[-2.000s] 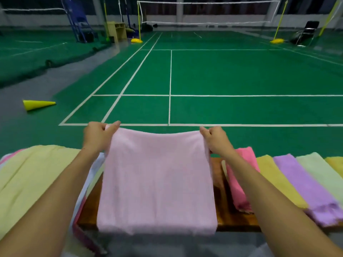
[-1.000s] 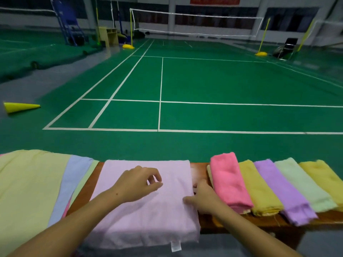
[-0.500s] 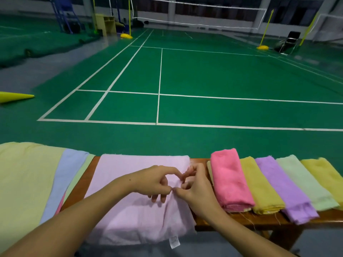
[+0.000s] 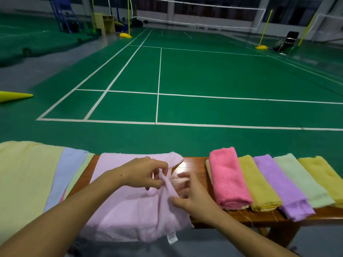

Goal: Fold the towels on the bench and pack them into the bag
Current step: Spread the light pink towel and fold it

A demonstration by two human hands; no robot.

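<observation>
A pale pink towel [image 4: 126, 206] lies spread over the wooden bench [image 4: 187, 168], its near edge hanging off. The left hand [image 4: 143, 174] and right hand [image 4: 191, 197] each pinch its bunched right edge. Folded towels [image 4: 259, 182] sit in a row on the right, unfolded ones [image 4: 33, 173] on the left. Beyond lies a green badminton court [image 4: 204, 71].

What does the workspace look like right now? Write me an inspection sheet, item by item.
Surface: wooden bench, glossy, partly bare.
Job's things: light pink towel bunched along its right edge; five folded towels in a row at right; unfolded towels at left. Bag: nothing seen.
Clutter: nothing seen.
Grippers: left hand and right hand both pinch the pink towel's gathered edge.
Cables: nothing seen.
Surroundings: green badminton court, net, yellow cone, chair.
</observation>
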